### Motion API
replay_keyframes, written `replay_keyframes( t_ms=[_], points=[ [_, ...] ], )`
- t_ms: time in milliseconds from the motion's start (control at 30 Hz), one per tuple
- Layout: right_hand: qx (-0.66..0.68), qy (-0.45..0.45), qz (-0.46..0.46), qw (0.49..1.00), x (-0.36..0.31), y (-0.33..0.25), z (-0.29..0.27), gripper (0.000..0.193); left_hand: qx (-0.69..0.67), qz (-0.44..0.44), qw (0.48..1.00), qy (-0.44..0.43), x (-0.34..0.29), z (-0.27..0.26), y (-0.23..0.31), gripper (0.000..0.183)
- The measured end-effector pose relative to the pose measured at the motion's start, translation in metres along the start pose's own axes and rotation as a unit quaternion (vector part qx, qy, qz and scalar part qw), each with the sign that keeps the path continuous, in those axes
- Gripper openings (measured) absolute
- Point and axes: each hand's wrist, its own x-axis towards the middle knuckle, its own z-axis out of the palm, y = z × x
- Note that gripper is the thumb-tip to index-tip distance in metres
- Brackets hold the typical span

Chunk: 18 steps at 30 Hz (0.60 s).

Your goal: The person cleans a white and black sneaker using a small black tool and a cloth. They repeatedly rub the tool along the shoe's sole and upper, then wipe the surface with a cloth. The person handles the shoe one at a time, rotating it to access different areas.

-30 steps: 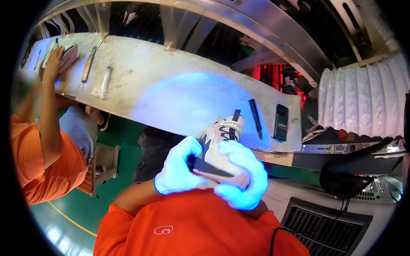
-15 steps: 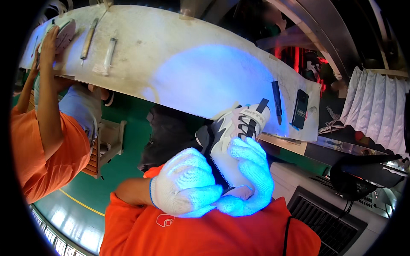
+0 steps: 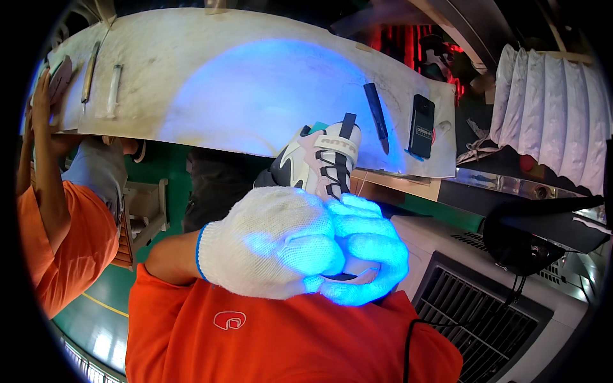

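Note:
A sneaker (image 3: 311, 159) in white, grey and black is held near my chest, its laced upper and black pull tab pointing at the table. My right hand (image 3: 372, 249), in a white knit glove lit bright blue, wraps around the near end of the sneaker. Over its left side lies my left hand (image 3: 271, 246), also gloved, with bent fingers pressed against it beside the right hand. The left fingertips are hidden, so anything small between them does not show.
The pale table (image 3: 153, 51) bears a blue patch of light, a black pen-like tool (image 3: 377, 118) and a black phone (image 3: 421, 126). A wooden-handled tool (image 3: 90, 73) and a clear tube (image 3: 115, 89) lie left, near a co-worker (image 3: 80, 230). A vented grey machine (image 3: 408, 239) stands right.
The view has shifted, so table things appear farther left and higher. My left hand has moved over the sneaker and against my right hand, covering the sneaker's middle.

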Motion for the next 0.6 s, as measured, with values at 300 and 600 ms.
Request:
replay_keyframes(
  t_ms=[300,600],
  points=[
    [-0.011,0.037,-0.003,0.999,-0.013,-0.003,-0.004,0.054,0.001,0.010,1.000,0.001,0.020,0.006,-0.001,0.036],
    [-0.016,0.059,0.003,0.998,-0.016,-0.010,0.000,0.044,-0.057,-0.056,0.995,-0.059,0.026,0.013,-0.003,0.043]
  ],
)
